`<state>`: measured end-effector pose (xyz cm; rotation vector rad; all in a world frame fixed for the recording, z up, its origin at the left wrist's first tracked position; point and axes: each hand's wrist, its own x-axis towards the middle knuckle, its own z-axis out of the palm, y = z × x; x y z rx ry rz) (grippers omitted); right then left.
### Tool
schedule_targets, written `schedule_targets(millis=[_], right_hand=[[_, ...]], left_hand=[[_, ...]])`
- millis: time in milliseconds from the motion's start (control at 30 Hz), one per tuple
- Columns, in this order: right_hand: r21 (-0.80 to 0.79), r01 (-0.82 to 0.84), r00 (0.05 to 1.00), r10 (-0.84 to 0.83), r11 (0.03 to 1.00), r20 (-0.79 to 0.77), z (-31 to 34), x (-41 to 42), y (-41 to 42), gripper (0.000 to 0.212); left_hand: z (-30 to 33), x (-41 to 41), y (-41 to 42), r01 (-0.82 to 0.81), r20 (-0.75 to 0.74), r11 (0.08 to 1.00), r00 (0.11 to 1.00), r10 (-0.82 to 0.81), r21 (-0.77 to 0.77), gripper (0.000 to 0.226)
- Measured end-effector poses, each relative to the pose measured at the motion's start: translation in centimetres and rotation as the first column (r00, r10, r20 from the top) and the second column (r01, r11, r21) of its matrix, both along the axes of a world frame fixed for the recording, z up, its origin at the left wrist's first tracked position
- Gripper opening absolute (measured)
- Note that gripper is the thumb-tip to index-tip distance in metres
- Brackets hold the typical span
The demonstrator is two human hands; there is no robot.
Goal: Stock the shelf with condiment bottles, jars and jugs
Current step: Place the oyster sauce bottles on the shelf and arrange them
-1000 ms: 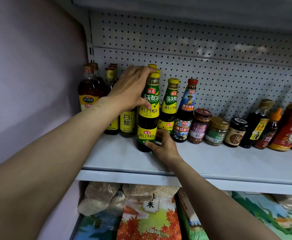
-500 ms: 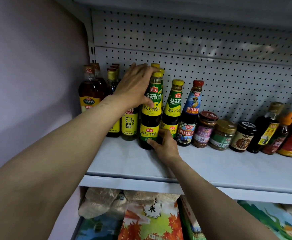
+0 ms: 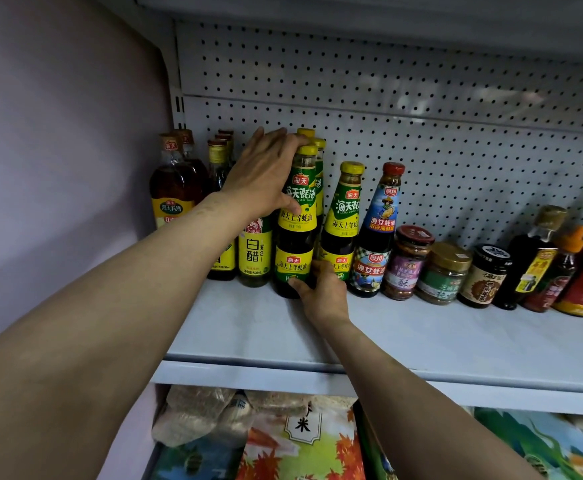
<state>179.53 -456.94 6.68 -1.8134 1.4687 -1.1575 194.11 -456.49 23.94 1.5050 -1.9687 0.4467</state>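
Gripping the neck and shoulder of an oyster sauce bottle (image 3: 296,216), the left hand (image 3: 265,174) has its fingers curled round the upper part just under the yellow cap. The right hand (image 3: 323,292) is down at the bottle's foot, thumb and fingers pinching its base against the shelf (image 3: 421,341). The bottle stands upright near the shelf's left end, its yellow-and-green label carrying a red 海天 badge and the line 海天上等蚝油.

Just behind it are two more yellow caps of the same kind. Right beside it stands a second Haday bottle (image 3: 343,220) with the same label, then a blue-labelled bottle (image 3: 378,230) with a red cap, reading 渔女蚝油 under a 厨邦 badge. To the left is a vinegar bottle (image 3: 254,254) marked 白醋, BAI CU, 500ml, and further left an amber bottle (image 3: 172,192) labelled 海天料酒.

Rightward along the pegboard back come three jars (image 3: 445,271) in a row, then dark bottles whose labels are too blurred to read. On the tier below lie bags (image 3: 300,441), one showing 米.
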Motion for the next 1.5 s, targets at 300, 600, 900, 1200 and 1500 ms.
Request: schedule_targets(millis=[300, 600, 900, 1200, 1500], right_hand=[[0.002, 0.018, 1.0, -0.018, 1.0, 0.006, -0.2, 0.2, -0.1, 0.051], [0.017, -0.021, 1.0, 0.021, 1.0, -0.012, 1.2, -1.0, 0.6, 0.048], [-0.292, -0.007, 1.0, 0.0, 0.956, -0.024, 10.6, -4.6, 1.5, 0.034], [-0.42, 0.028, 0.995, -0.065, 0.907, -0.074, 21.0, -4.4, -4.1, 0.028], [-0.156, -0.019, 0.988, -0.006, 0.988, -0.157, 23.5, -2.1, -8.3, 0.043]], left_hand=[[0.0, 0.3, -0.5, 0.004, 0.004, 1.0, 1.0, -0.004, 0.008, 0.117], [-0.1, 0.2, -0.2, -0.023, 0.051, 1.0, 0.998, 0.022, 0.015, 0.12], [1.4, 1.1, -0.7, 0.043, -0.085, 0.99, 0.996, -0.031, 0.134, 0.078], [-0.3, 0.8, -1.4, 0.033, -0.23, 0.996, 0.973, -0.013, 0.086, 0.066], [-0.9, 0.7, -2.0, 0.021, -0.25, 0.999, 0.968, -0.009, 0.047, 0.067]])
